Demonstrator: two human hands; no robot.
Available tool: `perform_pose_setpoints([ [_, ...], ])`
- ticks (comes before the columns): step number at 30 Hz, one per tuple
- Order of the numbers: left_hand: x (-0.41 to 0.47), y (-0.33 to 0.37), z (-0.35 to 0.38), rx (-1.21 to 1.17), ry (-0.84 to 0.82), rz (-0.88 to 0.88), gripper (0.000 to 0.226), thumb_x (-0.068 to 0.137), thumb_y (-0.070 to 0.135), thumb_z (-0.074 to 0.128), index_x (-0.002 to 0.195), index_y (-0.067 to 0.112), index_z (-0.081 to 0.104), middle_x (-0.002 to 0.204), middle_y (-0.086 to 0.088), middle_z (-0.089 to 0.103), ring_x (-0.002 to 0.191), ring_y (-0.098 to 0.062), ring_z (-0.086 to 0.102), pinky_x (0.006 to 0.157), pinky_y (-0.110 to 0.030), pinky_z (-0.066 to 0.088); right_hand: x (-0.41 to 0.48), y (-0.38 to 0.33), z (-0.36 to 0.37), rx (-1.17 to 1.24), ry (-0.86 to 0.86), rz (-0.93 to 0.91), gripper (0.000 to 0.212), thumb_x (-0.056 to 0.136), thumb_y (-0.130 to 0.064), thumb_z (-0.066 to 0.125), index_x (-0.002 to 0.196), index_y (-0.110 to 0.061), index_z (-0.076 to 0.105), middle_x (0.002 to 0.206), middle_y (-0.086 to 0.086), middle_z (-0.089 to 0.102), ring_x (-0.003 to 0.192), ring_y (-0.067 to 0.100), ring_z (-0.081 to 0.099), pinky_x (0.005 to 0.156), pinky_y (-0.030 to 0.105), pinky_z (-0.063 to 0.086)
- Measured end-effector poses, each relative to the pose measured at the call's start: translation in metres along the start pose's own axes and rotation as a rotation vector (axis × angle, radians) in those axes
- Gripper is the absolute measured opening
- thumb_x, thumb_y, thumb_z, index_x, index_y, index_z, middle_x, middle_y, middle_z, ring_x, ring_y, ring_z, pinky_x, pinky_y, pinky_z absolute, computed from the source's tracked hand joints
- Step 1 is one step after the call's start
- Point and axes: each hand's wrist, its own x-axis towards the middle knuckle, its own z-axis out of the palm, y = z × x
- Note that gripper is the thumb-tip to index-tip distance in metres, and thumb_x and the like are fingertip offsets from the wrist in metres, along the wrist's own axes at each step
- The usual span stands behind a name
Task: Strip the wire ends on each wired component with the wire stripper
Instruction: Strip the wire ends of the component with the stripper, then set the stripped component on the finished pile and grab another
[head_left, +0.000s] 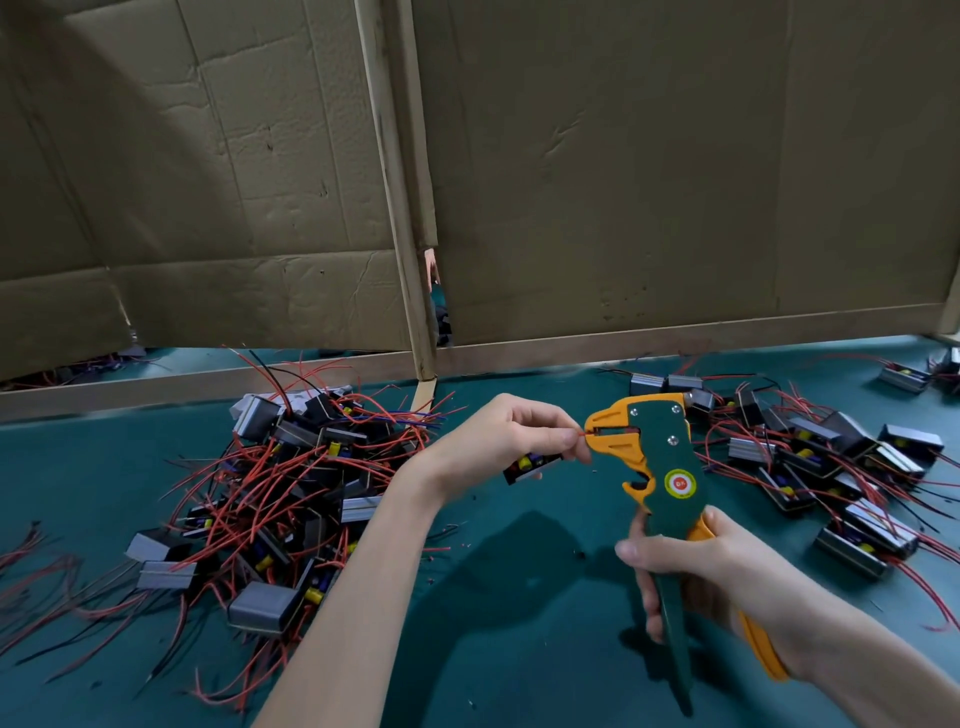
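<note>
Feeding a wire end to the stripper. The left hand (498, 436) is pinching a red wire (577, 431) between thumb and fingertips and presenting its tip at the mouth of the wire stripper (670, 467); the wired component (532, 464) is showing just beneath that hand, partly hidden. The right hand (696, 571) is curling its fingers round both handles, which are standing spread; the jaws are sitting slightly apart. One tangled pile (291, 467) is lying to the left on the green table (519, 597) and another pile (831, 467) to the right; which is finished cannot be told. Risks, as judged: the tip is looking barely entered, so squeezing now would be baring too little copper; a slack pinch would be letting the wire slip out; fingertips lying this near the jaws could be nipped.
</note>
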Motion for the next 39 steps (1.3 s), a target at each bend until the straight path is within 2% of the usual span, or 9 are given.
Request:
perform_pose_setpoints([
  [4, 0.004, -0.007, 0.003, 0.055, 0.028, -0.036, 0.026, 0.095, 0.008, 0.053, 0.079, 0.018, 0.07, 0.078, 0.002, 0.064, 0.067, -0.001, 0.052, 0.064, -0.012, 0.041, 0.003, 0.004, 0.01, -0.042, 0.094, -0.005, 0.037, 0.054, -0.025, 0.085, 0.052, -0.01, 0.051, 0.054, 0.015, 0.046, 0.041, 0.025, 0.045, 0.043, 0.029, 0.041],
  [10, 0.006, -0.006, -0.001, 0.1, 0.201, -0.066, 0.024, 0.096, 0.007, 0.052, 0.084, 0.015, 0.072, 0.065, 0.013, 0.062, 0.056, 0.003, 0.05, 0.057, -0.017, 0.041, 0.003, -0.002, 0.007, 0.266, -0.116, -0.072, 0.014, 0.065, -0.007, 0.073, 0.08, -0.006, 0.071, 0.079, 0.028, 0.062, 0.069, 0.04, 0.065, 0.062, 0.043, 0.057],
  [17, -0.023, 0.031, -0.057, 0.483, 1.116, 0.138, 0.034, 0.093, 0.007, 0.056, 0.126, 0.015, 0.059, 0.12, -0.007, 0.055, 0.105, -0.01, 0.053, 0.098, -0.02, 0.038, 0.003, -0.009, -0.005, 0.342, -0.037, -0.146, 0.021, 0.059, 0.004, 0.072, 0.079, -0.005, 0.072, 0.078, 0.025, 0.063, 0.069, 0.04, 0.066, 0.06, 0.043, 0.057],
  [21, -0.046, 0.018, -0.086, 0.444, 1.472, -0.119, 0.044, 0.089, -0.002, 0.052, 0.133, 0.004, 0.05, 0.13, -0.018, 0.043, 0.109, -0.023, 0.05, 0.103, -0.018, 0.034, 0.005, -0.008, -0.005, 0.383, 0.01, -0.161, 0.023, 0.065, -0.008, 0.066, 0.086, -0.001, 0.066, 0.078, 0.025, 0.063, 0.068, 0.039, 0.067, 0.06, 0.043, 0.058],
  [24, -0.058, 0.001, -0.097, 0.453, 1.283, -0.555, 0.039, 0.089, 0.007, 0.048, 0.124, -0.01, 0.048, 0.13, -0.031, 0.045, 0.119, -0.044, 0.045, 0.103, -0.05, 0.039, 0.007, -0.008, -0.008, 0.408, 0.075, -0.179, 0.023, 0.067, -0.01, 0.066, 0.088, -0.002, 0.063, 0.079, 0.023, 0.065, 0.069, 0.038, 0.068, 0.06, 0.043, 0.058],
  [27, -0.06, 0.0, -0.093, 0.658, 1.058, -0.738, 0.037, 0.09, 0.015, 0.048, 0.115, -0.012, 0.053, 0.114, -0.033, 0.057, 0.109, -0.048, 0.05, 0.094, -0.051, 0.044, 0.012, -0.01, -0.018, 0.488, 0.18, -0.159, 0.015, 0.072, -0.008, 0.063, 0.085, -0.001, 0.061, 0.079, 0.022, 0.067, 0.07, 0.035, 0.069, 0.058, 0.041, 0.059],
  [33, -0.04, 0.033, -0.058, 0.948, 1.023, -0.481, 0.031, 0.096, 0.031, 0.044, 0.104, 0.002, 0.053, 0.095, -0.02, 0.065, 0.089, -0.038, 0.062, 0.07, -0.036, 0.044, 0.022, -0.005, -0.056, 0.725, 0.424, -0.041, 0.009, 0.088, -0.004, 0.054, 0.096, -0.003, 0.055, 0.077, 0.018, 0.071, 0.067, 0.029, 0.073, 0.067, 0.045, 0.057],
  [35, -0.022, 0.037, -0.032, 0.782, 0.84, -0.34, 0.029, 0.097, 0.033, 0.042, 0.103, 0.011, 0.06, 0.089, -0.012, 0.07, 0.082, -0.032, 0.068, 0.076, -0.037, 0.053, 0.025, -0.005, -0.066, 0.747, 0.477, -0.046, 0.014, 0.087, -0.003, 0.055, 0.101, -0.004, 0.056, 0.085, 0.017, 0.069, 0.068, 0.03, 0.073, 0.075, 0.047, 0.053],
  [39, 0.038, 0.005, 0.036, 0.573, 0.419, -0.283, 0.039, 0.096, 0.027, 0.041, 0.134, 0.021, 0.047, 0.116, -0.01, 0.067, 0.108, -0.031, 0.06, 0.094, -0.042, 0.049, 0.028, -0.005, -0.075, 0.727, 0.521, -0.083, 0.011, 0.089, -0.004, 0.055, 0.099, -0.008, 0.055, 0.087, 0.012, 0.065, 0.072, 0.031, 0.073, 0.08, 0.051, 0.054],
])
